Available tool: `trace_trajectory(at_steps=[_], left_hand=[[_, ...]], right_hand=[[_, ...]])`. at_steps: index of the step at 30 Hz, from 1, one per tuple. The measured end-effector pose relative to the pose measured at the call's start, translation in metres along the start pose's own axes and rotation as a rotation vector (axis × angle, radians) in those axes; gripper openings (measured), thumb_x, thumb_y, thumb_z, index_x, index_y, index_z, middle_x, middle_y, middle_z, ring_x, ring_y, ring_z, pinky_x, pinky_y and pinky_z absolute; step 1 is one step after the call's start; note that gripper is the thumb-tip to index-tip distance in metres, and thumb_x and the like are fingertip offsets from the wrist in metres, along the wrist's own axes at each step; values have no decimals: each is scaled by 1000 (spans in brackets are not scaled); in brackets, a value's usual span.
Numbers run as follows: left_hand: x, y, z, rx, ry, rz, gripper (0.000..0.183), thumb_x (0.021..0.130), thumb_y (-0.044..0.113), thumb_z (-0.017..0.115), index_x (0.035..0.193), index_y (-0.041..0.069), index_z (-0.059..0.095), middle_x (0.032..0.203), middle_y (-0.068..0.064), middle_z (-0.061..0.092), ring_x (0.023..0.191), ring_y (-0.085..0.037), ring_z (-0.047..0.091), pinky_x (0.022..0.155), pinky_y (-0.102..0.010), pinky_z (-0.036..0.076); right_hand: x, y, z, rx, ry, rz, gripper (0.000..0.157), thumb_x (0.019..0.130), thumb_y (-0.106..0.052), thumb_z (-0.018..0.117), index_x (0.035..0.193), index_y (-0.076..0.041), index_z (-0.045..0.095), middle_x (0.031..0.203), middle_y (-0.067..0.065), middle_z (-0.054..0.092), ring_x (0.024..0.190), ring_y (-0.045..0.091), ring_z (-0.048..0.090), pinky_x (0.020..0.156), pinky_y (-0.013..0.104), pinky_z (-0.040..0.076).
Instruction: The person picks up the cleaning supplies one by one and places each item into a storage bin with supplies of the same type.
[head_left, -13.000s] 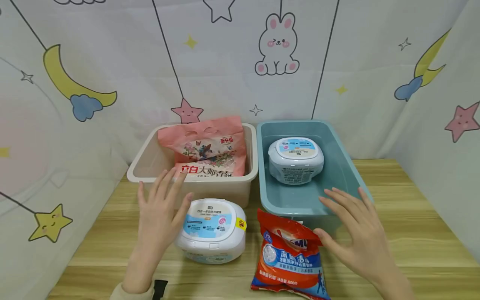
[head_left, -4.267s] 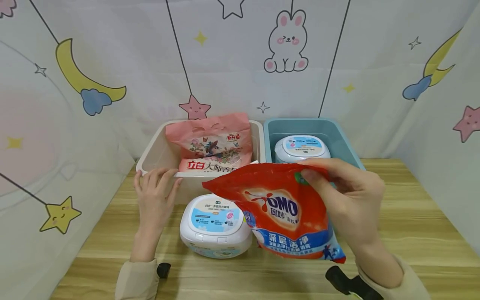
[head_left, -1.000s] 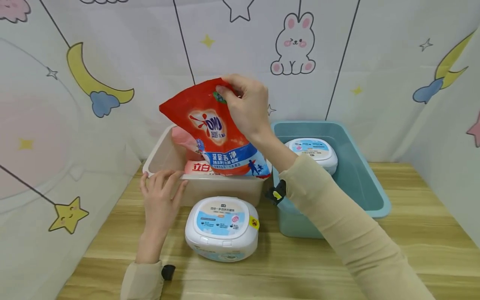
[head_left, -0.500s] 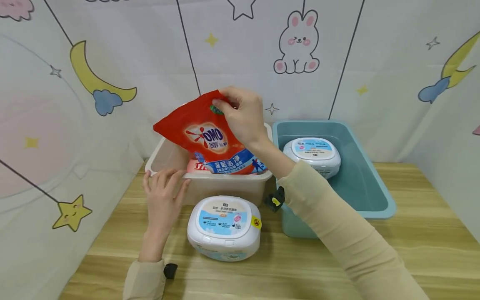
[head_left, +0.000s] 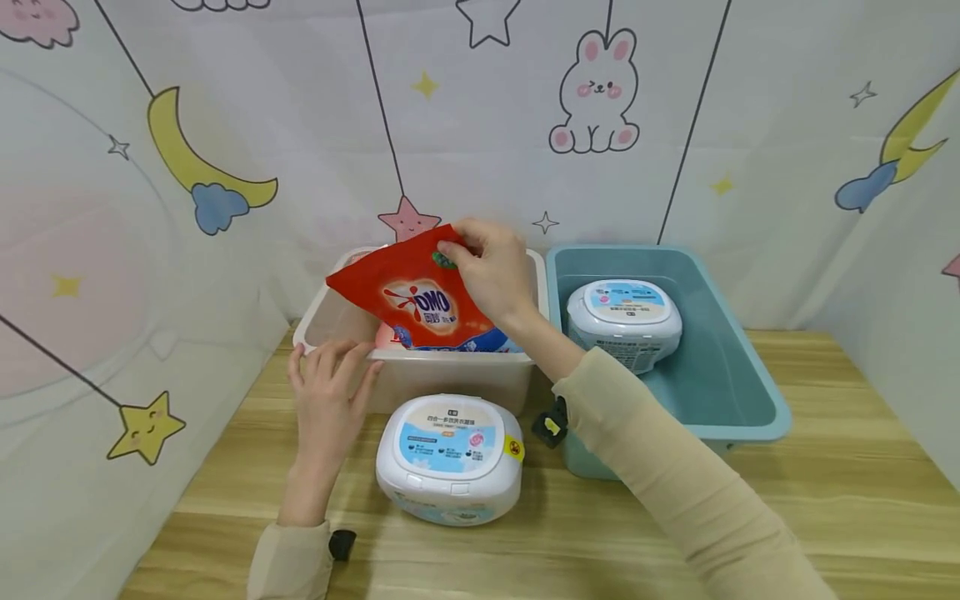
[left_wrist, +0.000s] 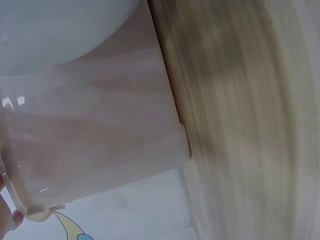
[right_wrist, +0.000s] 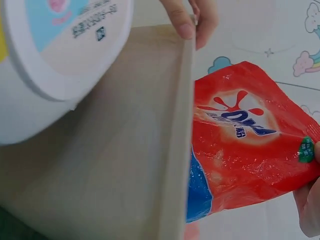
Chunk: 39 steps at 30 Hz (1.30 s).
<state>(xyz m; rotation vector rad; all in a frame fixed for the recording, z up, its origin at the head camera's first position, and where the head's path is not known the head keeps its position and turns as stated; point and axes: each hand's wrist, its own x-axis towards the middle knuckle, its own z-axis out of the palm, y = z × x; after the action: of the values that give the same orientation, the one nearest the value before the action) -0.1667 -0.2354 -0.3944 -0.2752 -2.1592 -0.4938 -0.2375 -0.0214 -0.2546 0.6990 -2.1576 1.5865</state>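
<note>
My right hand (head_left: pixel 491 271) pinches the top corner of a red OMO laundry powder bag (head_left: pixel 420 292). The bag tilts inside the cream bin (head_left: pixel 442 371), its blue lower part partly hidden behind the front rim. In the right wrist view the red bag (right_wrist: pixel 245 140) shows beyond the bin wall (right_wrist: pixel 135 125), thumb at its green mark. My left hand (head_left: pixel 330 400) grips the bin's front rim near the left corner, thumb outside and fingers over it. A pink bag (head_left: pixel 387 337) in the bin is mostly covered by the red one.
A white lidded tub (head_left: pixel 450 458) stands on the wooden table (head_left: pixel 420 562) before the cream bin. To the right, a blue-green bin (head_left: pixel 705 367) holds a similar white tub (head_left: pixel 626 321). A patterned curtain (head_left: pixel 480 108) hangs behind.
The red laundry powder bag was lifted off the table, carried left over the cream bin and lowered into it by the right hand. The left hand moved onto the bin's rim and stayed.
</note>
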Motion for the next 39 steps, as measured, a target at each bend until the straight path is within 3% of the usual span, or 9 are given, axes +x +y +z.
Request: trace_trajectory(at_steps=[9, 27, 32, 39], left_hand=[[-1, 3, 1, -16, -12, -4, 29, 84, 17, 73, 110, 5, 67, 109, -18, 62, 109, -38, 51, 113, -62, 16], [1, 3, -1, 4, -19, 10, 28, 86, 17, 70, 112, 6, 66, 111, -18, 62, 109, -38, 51, 112, -62, 17], [0, 3, 0, -11, -4, 7, 27, 85, 16, 72, 109, 5, 67, 110, -18, 62, 109, -38, 50, 112, -63, 17], [0, 3, 0, -11, -4, 6, 26, 87, 17, 70, 110, 6, 66, 109, -19, 61, 109, -38, 50, 112, -62, 16]], right_hand=[[-11, 18, 2, -16, 9, 62, 23, 91, -13, 65, 112, -5, 70, 106, 11, 74, 96, 20, 72, 83, 28, 57], [-12, 28, -10, -134, 41, 206, 20, 93, -12, 62, 110, -8, 70, 108, 9, 72, 95, 22, 67, 84, 33, 57], [-12, 26, -16, -220, 34, 207, 21, 94, -10, 58, 111, -11, 69, 113, 6, 71, 100, 21, 64, 85, 33, 57], [-10, 11, -21, -333, -48, 151, 22, 93, -14, 59, 112, -13, 69, 113, 2, 70, 104, 20, 62, 90, 34, 55]])
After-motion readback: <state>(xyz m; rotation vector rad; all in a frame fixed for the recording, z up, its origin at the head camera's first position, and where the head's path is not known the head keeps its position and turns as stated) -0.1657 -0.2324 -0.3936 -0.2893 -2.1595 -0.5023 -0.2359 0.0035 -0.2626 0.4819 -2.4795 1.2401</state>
